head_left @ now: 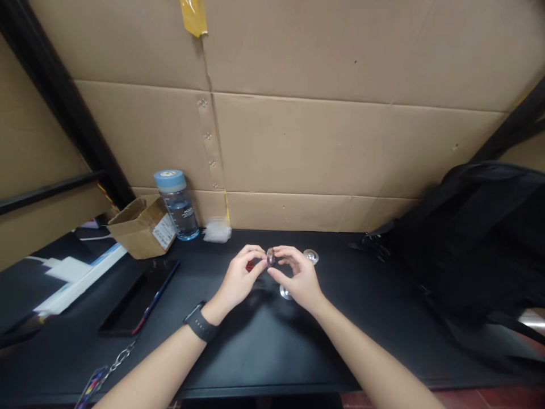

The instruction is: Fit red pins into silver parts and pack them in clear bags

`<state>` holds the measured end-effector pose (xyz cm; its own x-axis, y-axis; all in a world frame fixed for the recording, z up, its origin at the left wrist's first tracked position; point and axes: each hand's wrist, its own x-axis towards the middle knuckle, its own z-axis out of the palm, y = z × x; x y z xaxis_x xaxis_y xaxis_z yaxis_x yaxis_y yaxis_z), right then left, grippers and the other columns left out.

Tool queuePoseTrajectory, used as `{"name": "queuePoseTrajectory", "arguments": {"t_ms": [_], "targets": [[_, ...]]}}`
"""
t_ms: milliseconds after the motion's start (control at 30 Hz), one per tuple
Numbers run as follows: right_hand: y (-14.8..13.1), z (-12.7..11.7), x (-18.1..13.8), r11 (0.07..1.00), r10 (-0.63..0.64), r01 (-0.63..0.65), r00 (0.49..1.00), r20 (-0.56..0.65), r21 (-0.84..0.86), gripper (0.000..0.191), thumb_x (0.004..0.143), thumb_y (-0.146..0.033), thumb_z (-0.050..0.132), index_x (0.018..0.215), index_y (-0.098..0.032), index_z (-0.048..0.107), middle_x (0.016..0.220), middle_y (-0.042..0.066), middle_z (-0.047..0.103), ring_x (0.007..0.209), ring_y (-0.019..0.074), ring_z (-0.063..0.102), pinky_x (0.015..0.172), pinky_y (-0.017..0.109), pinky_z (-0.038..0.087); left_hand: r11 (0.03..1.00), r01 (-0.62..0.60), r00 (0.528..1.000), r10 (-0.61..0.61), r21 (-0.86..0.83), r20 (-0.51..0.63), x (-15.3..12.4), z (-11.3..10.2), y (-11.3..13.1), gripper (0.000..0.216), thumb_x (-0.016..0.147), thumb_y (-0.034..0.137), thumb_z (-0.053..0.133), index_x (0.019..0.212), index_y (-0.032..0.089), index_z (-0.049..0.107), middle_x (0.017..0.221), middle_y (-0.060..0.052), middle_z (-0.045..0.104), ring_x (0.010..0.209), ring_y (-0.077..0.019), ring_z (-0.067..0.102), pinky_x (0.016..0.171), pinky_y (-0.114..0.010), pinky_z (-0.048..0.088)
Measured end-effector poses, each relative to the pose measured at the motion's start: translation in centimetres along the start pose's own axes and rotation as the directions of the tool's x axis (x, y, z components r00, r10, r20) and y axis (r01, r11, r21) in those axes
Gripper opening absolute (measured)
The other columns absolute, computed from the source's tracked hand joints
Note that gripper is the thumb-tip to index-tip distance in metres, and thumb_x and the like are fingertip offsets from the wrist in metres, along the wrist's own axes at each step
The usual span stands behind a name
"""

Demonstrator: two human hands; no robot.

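Note:
Over the middle of the black table, my left hand [242,274] and my right hand [300,276] meet at the fingertips. Between them, a small round, shiny, see-through piece [271,257] stands on edge, pinched by the fingers of both hands. Its exact kind is too small to make out. Something red [250,264] shows behind the left fingers, mostly covered. One clear round dish-like piece [311,257] lies just beyond the right hand. Another shiny round piece [285,292] is partly hidden under the right palm.
On the black table [264,363] a phone [138,298], a power strip [85,281], an open cardboard box [142,230] and a blue-capped water bottle [179,207] stand left. Clear plastic bags [217,230] lie near the cardboard wall [298,153]. A black backpack [472,244] sits right.

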<state>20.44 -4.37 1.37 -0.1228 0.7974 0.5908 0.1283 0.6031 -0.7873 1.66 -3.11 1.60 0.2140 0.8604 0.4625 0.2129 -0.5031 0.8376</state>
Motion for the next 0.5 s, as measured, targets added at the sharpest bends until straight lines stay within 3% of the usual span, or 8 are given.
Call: {"name": "queuePoseTrajectory", "arguments": {"t_ms": [267,500], "targets": [[-0.5,0.5,-0.3,1.000,-0.004,0.004,1.000,0.014,0.010,0.031,0.078,-0.031,0.084,0.105,-0.025,0.071,0.121,0.010,0.070,0.111,0.0258,0.067,0.090,0.040,0.056,1.000,0.018,0.999,-0.019,-0.010,-0.047,-0.4,0.9,0.6,0.019,0.097,0.030,0.057,0.088,0.018,0.068,0.104,-0.008,0.059,0.099,-0.0205,0.061,0.086,-0.033,0.052],[-0.2,0.6,-0.6,0.991,0.071,-0.069,0.997,-0.005,0.114,0.032,0.077,-0.030,0.086,0.104,-0.024,0.070,0.120,0.010,0.070,0.112,0.0257,0.067,0.092,0.040,0.056,0.958,-0.069,0.994,0.091,0.279,-0.066,-1.0,0.6,1.7,0.010,0.092,0.018,0.056,0.092,0.021,0.066,0.115,-0.009,0.058,0.111,-0.0241,0.058,0.096,-0.041,0.048]]}}
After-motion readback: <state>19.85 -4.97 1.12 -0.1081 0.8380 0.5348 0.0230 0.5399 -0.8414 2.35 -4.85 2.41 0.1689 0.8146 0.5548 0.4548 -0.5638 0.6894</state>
